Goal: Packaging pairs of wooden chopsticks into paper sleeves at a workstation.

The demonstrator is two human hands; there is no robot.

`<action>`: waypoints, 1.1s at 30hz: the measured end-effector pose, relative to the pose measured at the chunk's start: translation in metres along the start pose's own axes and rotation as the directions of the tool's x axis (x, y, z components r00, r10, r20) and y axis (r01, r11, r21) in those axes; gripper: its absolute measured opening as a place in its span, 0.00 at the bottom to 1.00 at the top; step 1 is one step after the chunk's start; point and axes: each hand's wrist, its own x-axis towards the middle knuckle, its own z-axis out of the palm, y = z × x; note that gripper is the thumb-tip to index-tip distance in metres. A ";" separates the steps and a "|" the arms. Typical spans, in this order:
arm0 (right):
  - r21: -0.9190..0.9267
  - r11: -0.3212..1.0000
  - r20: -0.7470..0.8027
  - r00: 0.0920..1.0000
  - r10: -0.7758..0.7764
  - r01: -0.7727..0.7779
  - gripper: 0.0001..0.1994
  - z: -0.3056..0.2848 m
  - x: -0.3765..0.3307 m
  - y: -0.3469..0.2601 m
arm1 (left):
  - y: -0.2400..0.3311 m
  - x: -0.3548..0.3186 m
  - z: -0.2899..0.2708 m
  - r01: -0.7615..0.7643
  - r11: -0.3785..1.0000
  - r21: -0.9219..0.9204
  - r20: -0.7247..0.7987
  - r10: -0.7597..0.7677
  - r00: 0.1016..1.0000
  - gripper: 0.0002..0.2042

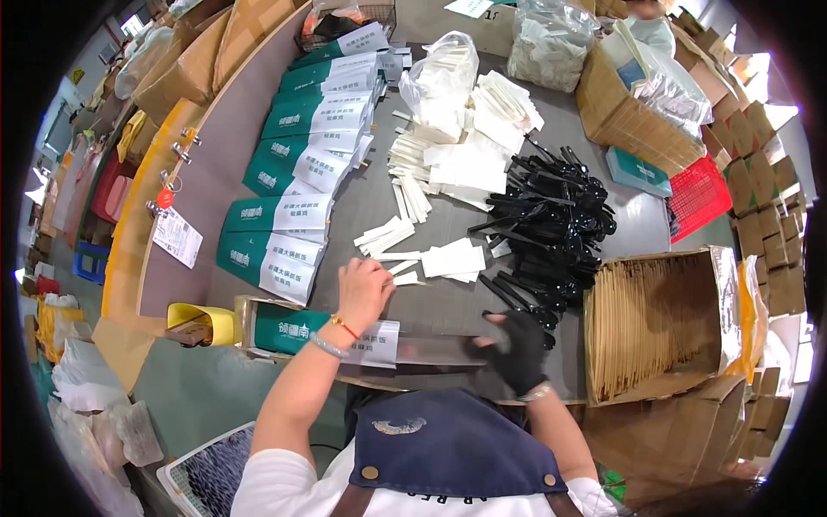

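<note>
Your bare left hand (pixel 365 283) bends its fingers down against slim white paper packets (pixel 387 235) on the grey table (pixel 363 196); its grip cannot be told. Your black-gloved right hand (pixel 520 349), half-curled and blurred, hovers beside glossy black plastic spoons (pixel 564 211), its hold unclear.

Navy apron (pixel 457 448), brown straps (pixel 351 501), brass snaps (pixel 369 473); white shirt (pixel 274 482); black glove (pixel 522 351); red cord bracelet (pixel 345 327).
</note>
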 end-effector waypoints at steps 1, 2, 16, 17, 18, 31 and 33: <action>-0.096 0.993 -0.063 0.996 0.060 -0.066 0.19 -0.016 -0.011 0.026 | 0.001 0.012 -0.002 -0.020 0.989 0.144 0.053 0.013 0.999 0.05; -0.061 0.972 -0.157 0.964 0.214 -0.226 0.16 -0.038 -0.015 0.033 | -0.002 0.015 -0.001 -0.028 0.989 0.142 0.050 0.021 0.999 0.05; -0.380 0.635 -0.487 0.729 0.481 -0.673 0.11 -0.130 -0.120 0.208 | 0.035 0.055 0.043 -0.189 0.982 0.013 -0.054 0.189 0.980 0.16; -0.376 0.632 -0.490 0.724 0.485 -0.678 0.11 -0.131 -0.120 0.206 | 0.035 0.055 0.043 -0.166 0.986 0.007 -0.051 0.166 0.985 0.16; -0.363 0.601 -0.476 0.696 0.537 -0.712 0.10 -0.134 -0.118 0.205 | 0.034 0.056 0.044 -0.170 0.985 0.007 -0.046 0.170 0.984 0.16; -0.050 0.934 -0.110 0.932 0.346 -0.353 0.11 -0.036 -0.033 0.059 | 0.060 0.008 -0.008 0.139 0.837 -0.529 0.434 0.127 0.892 0.10; -0.123 0.943 0.039 0.948 0.315 -0.308 0.10 -0.018 -0.015 0.045 | 0.064 -0.009 -0.008 0.114 0.923 -0.368 0.519 0.102 0.848 0.11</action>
